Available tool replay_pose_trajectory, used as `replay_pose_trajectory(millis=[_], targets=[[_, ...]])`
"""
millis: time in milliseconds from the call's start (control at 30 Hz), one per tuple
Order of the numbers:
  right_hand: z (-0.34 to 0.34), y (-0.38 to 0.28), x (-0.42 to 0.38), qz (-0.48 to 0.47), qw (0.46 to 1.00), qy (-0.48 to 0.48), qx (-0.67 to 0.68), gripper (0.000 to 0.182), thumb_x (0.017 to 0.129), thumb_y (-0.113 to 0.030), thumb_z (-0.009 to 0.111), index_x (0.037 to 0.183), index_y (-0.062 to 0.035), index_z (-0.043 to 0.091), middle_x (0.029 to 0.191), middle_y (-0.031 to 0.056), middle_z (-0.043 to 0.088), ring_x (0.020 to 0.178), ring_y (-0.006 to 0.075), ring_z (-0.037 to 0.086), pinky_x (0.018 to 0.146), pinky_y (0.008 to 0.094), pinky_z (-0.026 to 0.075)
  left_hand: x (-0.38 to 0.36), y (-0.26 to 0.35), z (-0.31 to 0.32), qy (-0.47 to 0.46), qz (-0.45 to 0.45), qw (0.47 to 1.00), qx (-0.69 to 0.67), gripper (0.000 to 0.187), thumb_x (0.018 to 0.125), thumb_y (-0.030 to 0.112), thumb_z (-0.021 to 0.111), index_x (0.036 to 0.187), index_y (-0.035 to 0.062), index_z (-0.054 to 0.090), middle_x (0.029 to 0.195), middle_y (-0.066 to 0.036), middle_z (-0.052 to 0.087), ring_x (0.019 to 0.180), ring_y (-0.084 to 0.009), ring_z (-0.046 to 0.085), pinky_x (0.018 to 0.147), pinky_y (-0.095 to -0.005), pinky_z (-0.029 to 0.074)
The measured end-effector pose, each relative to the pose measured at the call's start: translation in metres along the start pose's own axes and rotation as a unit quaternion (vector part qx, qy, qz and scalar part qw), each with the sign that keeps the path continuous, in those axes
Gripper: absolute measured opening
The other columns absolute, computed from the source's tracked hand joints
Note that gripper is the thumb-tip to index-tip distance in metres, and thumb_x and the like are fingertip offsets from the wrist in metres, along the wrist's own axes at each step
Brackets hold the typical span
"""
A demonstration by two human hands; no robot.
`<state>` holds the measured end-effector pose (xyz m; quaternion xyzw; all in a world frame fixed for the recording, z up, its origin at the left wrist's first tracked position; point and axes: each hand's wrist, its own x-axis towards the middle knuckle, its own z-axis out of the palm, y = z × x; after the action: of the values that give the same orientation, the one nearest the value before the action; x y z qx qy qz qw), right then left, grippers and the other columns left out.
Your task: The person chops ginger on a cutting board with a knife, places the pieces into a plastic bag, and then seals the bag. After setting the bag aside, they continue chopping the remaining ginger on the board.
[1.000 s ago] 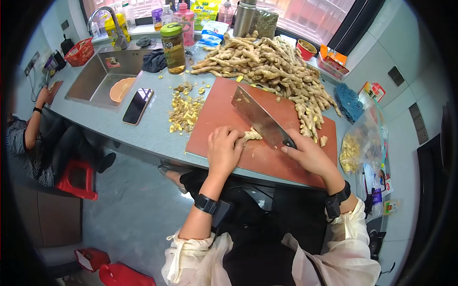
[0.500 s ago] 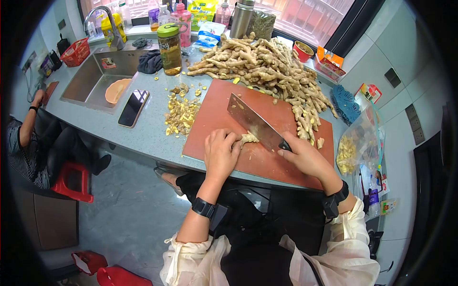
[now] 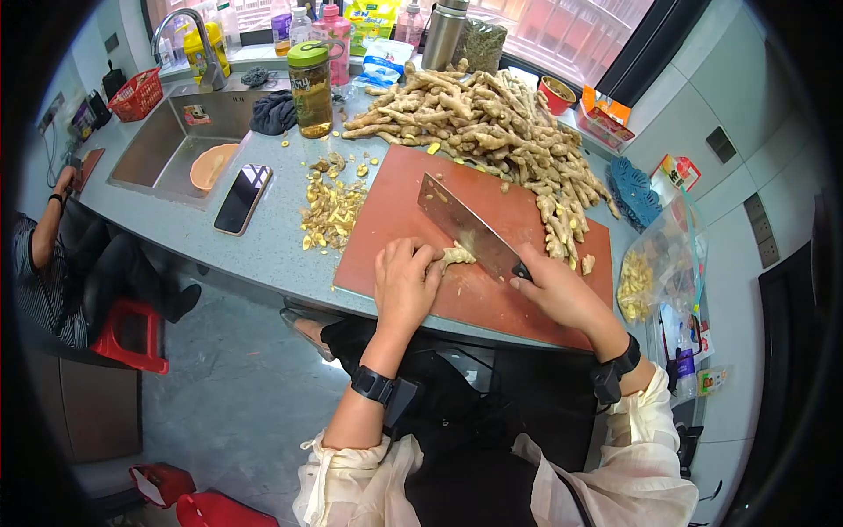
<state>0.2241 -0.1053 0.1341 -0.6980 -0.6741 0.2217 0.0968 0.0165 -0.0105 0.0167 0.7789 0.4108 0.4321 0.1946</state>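
My right hand (image 3: 555,285) is wrapped round the black handle of a cleaver (image 3: 465,226). The broad blade is tilted and its lower part is at the right end of a piece of ginger root (image 3: 457,255). My left hand (image 3: 406,279) is closed on the other end of that piece, fingers bent, holding it down on the reddish-brown cutting board (image 3: 386,206). Small ginger crumbs lie on the board near the blade. A large heap of ginger roots (image 3: 483,123) covers the board's far edge, spilling down its right side.
Ginger trimmings (image 3: 329,211) and a phone (image 3: 242,200) lie left of the board. A green-lidded bottle (image 3: 311,92) stands behind them, near the sink (image 3: 140,162). A plastic bag (image 3: 645,272) with cut ginger sits at right. Another person (image 3: 53,263) sits at far left.
Both hands, the cleaver and the ginger piece keep nearly the same places. The whole view has shifted very slightly.
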Motion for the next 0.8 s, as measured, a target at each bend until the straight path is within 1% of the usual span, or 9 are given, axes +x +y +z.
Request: replay_pose_trajectory(millis=[33,100,333,433,500,600,633,733,800], targets=[[0.0,-0.003,0.0,0.0,1.0,0.0,0.0,0.033,0.095,-0.016,0.062,0.121,-0.0008,0.049,0.105,0.0252,0.06,0.098,0.0446,0.059,0.085,0.0482,0.046,0.0,0.0,0.0,0.0,0.0,1.0,0.0,0.011,0.082,0.019,0.073,0.089,0.011,0.071,0.1,-0.005,0.062,0.105,-0.026,0.056,0.096,-0.0407,0.039],[-0.001,-0.008,0.001,0.026,0.999,-0.016,-0.024,0.033,0.096,-0.017,0.06,0.122,-0.0011,0.046,0.103,0.0277,0.06,0.097,0.0476,0.058,0.083,0.0512,0.046,0.0,0.0,0.0,-0.003,-0.005,1.0,-0.005,0.011,0.082,0.019,0.073,0.089,0.0105,0.071,0.1,-0.005,0.062,0.105,-0.026,0.056,0.097,-0.0408,0.039],[-0.001,-0.011,0.005,0.029,0.999,-0.028,-0.029,0.032,0.097,-0.018,0.059,0.119,-0.0003,0.045,0.097,0.0287,0.061,0.095,0.0486,0.058,0.081,0.052,0.045,0.0,0.0,0.001,-0.001,-0.006,1.0,-0.01,0.011,0.083,0.019,0.073,0.089,0.0104,0.071,0.1,-0.005,0.062,0.104,-0.026,0.055,0.097,-0.0414,0.039],[0.002,-0.011,0.01,0.025,0.999,-0.027,-0.037,0.03,0.097,-0.018,0.059,0.116,-0.0004,0.045,0.096,0.029,0.061,0.094,0.0487,0.059,0.08,0.0522,0.045,0.001,-0.001,0.001,-0.008,-0.005,1.0,-0.005,0.011,0.083,0.019,0.073,0.089,0.0105,0.071,0.1,-0.005,0.062,0.105,-0.026,0.055,0.098,-0.0419,0.038],[0.011,-0.001,0.02,-0.021,0.999,0.0,-0.03,0.028,0.097,-0.018,0.059,0.113,-0.0005,0.044,0.095,0.029,0.061,0.094,0.0487,0.059,0.078,0.0525,0.045,0.001,-0.002,0.002,0.006,0.004,1.0,-0.001,0.011,0.083,0.02,0.073,0.089,0.011,0.072,0.098,-0.004,0.062,0.103,-0.0264,0.056,0.094,-0.0406,0.039],[0.023,-0.006,0.035,-0.016,1.0,0.005,-0.023,0.026,0.095,-0.016,0.059,0.106,0.0002,0.041,0.097,0.0296,0.062,0.096,0.0491,0.059,0.08,0.055,0.046,0.0,-0.001,0.002,0.008,0.01,1.0,-0.001,0.011,0.083,0.021,0.073,0.089,0.0111,0.072,0.098,-0.004,0.062,0.103,-0.0264,0.056,0.094,-0.0406,0.039],[0.025,-0.004,0.037,-0.018,1.0,0.007,-0.024,0.026,0.095,-0.016,0.059,0.106,0.0002,0.041,0.097,0.0296,0.062,0.096,0.0491,0.059,0.08,0.055,0.046,0.001,-0.001,0.001,0.011,0.012,1.0,0.0,0.011,0.083,0.021,0.073,0.089,0.0111,0.072,0.098,-0.004,0.062,0.103,-0.0264,0.056,0.094,-0.0406,0.039],[0.03,0.004,0.039,-0.022,0.999,0.034,0.004,0.027,0.095,-0.016,0.06,0.108,-0.0001,0.043,0.098,0.0283,0.062,0.097,0.0485,0.059,0.081,0.0532,0.046,0.0,0.0,0.0,0.009,0.011,1.0,0.003,0.012,0.083,0.021,0.073,0.09,0.0111,0.072,0.099,-0.004,0.062,0.103,-0.0261,0.056,0.093,-0.0402,0.039],[0.028,0.014,0.037,-0.053,0.994,0.049,0.087,0.028,0.094,-0.017,0.062,0.112,-0.0012,0.047,0.099,0.0268,0.062,0.098,0.0475,0.059,0.082,0.0508,0.046,0.0,-0.001,0.0,0.004,0.008,1.0,0.007,0.012,0.083,0.021,0.073,0.09,0.0109,0.072,0.099,-0.004,0.061,0.103,-0.0259,0.056,0.092,-0.0397,0.039]])
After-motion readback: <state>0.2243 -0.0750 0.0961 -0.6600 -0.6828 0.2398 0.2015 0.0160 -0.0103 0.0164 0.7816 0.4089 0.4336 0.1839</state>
